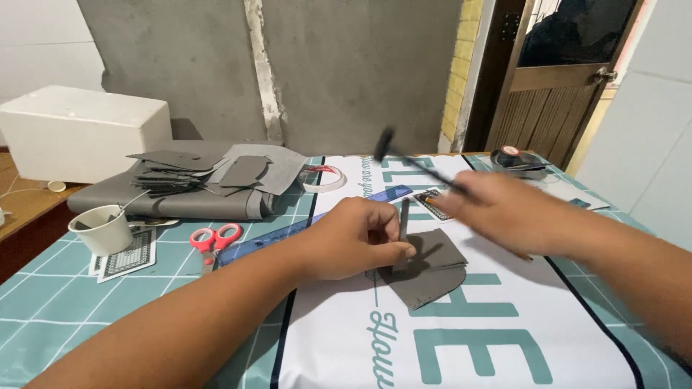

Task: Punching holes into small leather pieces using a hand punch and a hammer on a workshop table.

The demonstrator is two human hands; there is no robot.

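My left hand (357,238) pinches a folded edge of a grey cut fabric piece (431,277) and holds it upright against the white printed sheet (461,338). My right hand (504,212), blurred by motion, grips a thin dark hammer-like tool (411,155) whose head points up and to the left above the piece. The rest of the grey piece lies flat between the two hands.
A stack of grey cut pieces (187,173) rests on a grey roll at the back left. Red-handled scissors (215,239), a blue ruler (288,234), a white cup (103,229), a tape ring (323,178) and a white foam box (79,133) stand around. A door (555,79) is at right.
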